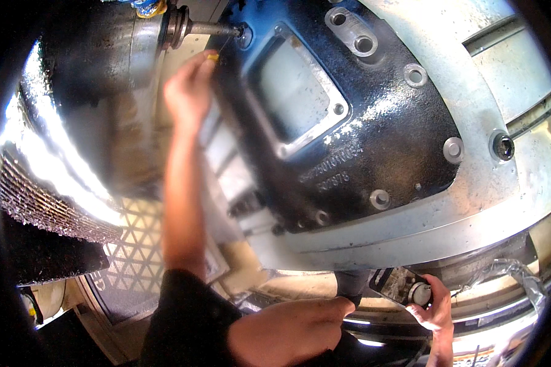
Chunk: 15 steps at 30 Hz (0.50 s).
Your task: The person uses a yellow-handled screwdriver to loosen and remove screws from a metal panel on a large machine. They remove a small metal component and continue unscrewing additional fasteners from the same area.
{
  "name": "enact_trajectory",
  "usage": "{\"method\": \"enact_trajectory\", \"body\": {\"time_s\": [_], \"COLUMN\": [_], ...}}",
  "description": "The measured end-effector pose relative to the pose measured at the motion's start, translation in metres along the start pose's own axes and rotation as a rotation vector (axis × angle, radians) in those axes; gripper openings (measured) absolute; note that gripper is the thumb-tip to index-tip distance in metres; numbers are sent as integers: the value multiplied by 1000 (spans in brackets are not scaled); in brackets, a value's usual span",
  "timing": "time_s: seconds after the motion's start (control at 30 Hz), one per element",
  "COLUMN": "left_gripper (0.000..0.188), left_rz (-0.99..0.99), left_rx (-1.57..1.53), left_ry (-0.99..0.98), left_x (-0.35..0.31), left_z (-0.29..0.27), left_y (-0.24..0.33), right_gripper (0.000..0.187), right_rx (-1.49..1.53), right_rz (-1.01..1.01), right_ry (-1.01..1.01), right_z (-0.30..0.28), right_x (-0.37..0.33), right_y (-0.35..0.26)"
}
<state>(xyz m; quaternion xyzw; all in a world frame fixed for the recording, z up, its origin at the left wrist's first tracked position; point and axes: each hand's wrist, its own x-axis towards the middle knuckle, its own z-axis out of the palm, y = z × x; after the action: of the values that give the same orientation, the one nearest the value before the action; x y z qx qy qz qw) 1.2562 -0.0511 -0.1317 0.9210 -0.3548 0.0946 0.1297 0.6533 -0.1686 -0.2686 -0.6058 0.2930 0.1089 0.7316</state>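
My left hand (191, 88) reaches up at the upper left, fingers pinched on a small yellow-ended thin tool (213, 56); its exact kind is too blurred to tell. Close to its tip, a metal cutting tool (211, 28) in a machine spindle (175, 27) points at a round bolt boss on a black cast metal part (379, 147). Low on the right, my right hand (436, 306) grips a handheld control box (395, 285), with the fingers around its round dial (420, 294).
The black casting has a square opening (294, 92) and several bosses, and lies against a round grey metal table (480, 205) with slots. A large machine head (110, 73) and a ribbed shiny cover (49, 189) stand at the left. Clear plastic (514, 272) lies at the lower right.
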Motion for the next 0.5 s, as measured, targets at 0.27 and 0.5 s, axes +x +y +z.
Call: {"method": "enact_trajectory", "body": {"time_s": [0.27, 0.5], "left_gripper": [23, 29], "left_rz": [-380, -511], "left_rx": [-505, -592], "left_ry": [-432, -524], "left_x": [39, 46], "left_z": [-15, -27], "left_y": [-4, -5], "right_gripper": [81, 74], "right_rx": [-43, -55], "right_rz": [-41, -50], "right_ry": [40, 67], "right_z": [1, 0], "right_x": [1, 0], "right_y": [-1, -8]}}
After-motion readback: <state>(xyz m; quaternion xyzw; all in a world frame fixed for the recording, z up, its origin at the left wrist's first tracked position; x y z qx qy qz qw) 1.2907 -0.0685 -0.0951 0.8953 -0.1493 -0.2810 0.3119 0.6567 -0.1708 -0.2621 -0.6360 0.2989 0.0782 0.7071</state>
